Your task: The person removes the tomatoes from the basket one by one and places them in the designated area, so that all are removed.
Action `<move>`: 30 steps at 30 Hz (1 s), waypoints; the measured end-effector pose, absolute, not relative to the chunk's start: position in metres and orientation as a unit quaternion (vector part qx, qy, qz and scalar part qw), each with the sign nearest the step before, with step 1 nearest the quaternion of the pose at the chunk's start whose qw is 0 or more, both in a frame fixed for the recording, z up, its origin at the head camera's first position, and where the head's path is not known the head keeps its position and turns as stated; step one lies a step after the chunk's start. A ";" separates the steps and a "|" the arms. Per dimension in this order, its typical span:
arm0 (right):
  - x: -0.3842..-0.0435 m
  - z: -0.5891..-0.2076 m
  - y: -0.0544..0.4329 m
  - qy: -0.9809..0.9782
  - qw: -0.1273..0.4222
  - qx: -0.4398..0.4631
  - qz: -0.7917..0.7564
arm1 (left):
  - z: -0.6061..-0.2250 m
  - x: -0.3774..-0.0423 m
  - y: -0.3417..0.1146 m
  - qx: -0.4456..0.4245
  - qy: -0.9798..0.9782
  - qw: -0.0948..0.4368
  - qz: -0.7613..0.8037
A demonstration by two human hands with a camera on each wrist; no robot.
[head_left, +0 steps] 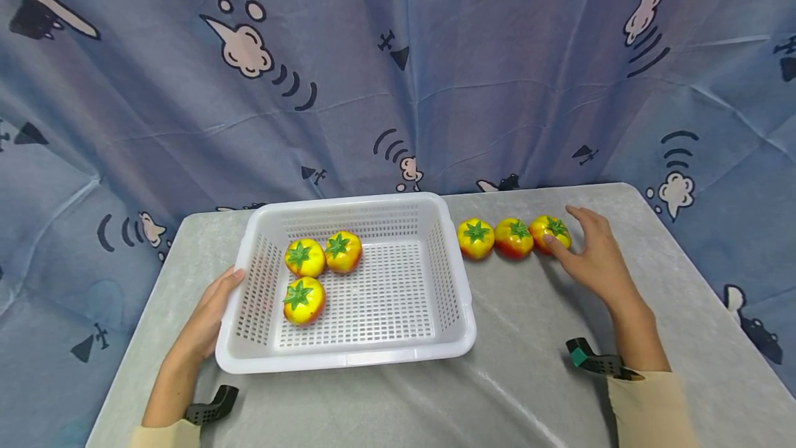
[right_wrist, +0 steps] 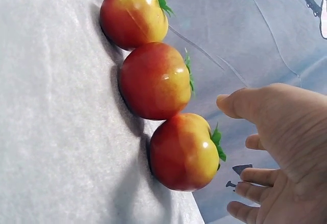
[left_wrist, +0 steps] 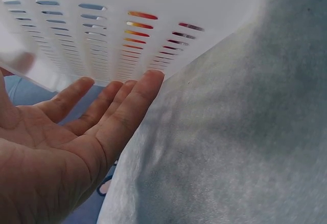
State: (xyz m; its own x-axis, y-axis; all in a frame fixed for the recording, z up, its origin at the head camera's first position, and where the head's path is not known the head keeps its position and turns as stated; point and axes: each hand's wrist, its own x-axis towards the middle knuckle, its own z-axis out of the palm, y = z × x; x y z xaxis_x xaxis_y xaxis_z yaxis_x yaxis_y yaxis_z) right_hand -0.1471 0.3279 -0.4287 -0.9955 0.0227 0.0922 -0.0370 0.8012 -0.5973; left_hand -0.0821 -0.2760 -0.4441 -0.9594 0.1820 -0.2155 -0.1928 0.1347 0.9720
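My left hand (head_left: 211,310) holds the left side of a white perforated plastic basket (head_left: 348,360), its thumb at the rim. In the left wrist view, the other fingers (left_wrist: 127,111) lie extended against the slotted wall. Three yellow-red tomatoes with green tops sit in the basket's left part: one tomato (head_left: 305,258) at the back, another tomato (head_left: 343,252) beside it, and a third tomato (head_left: 304,301) in front. My right hand (head_left: 597,254) hovers with spread fingers around the rightmost tomato (right_wrist: 184,152) of a row; the right wrist view shows a gap between them.
In that row, a middle tomato (head_left: 513,238) and a left tomato (head_left: 475,239) stand close to the basket's right wall. A grey cloth covers the table (head_left: 528,365). Behind it hangs a blue patterned curtain (head_left: 348,88).
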 end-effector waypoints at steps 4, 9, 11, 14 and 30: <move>-0.146 -0.426 0.325 -0.948 0.044 0.000 0.315 | -0.443 -0.081 -0.277 -0.003 0.738 0.143 0.659; -0.144 -0.421 0.324 -0.949 0.047 0.000 0.311 | -0.444 -0.082 -0.276 -0.004 0.734 0.146 0.664; -0.143 -0.419 0.323 -0.949 0.051 0.002 0.311 | -0.444 -0.082 -0.275 -0.004 0.737 0.145 0.661; -0.142 -0.415 0.319 -0.949 0.057 0.005 0.311 | -0.444 -0.082 -0.274 -0.006 0.740 0.142 0.658; -0.132 -0.398 0.290 -0.932 0.091 0.048 0.348 | -0.446 -0.082 -0.275 -0.003 0.731 0.145 0.666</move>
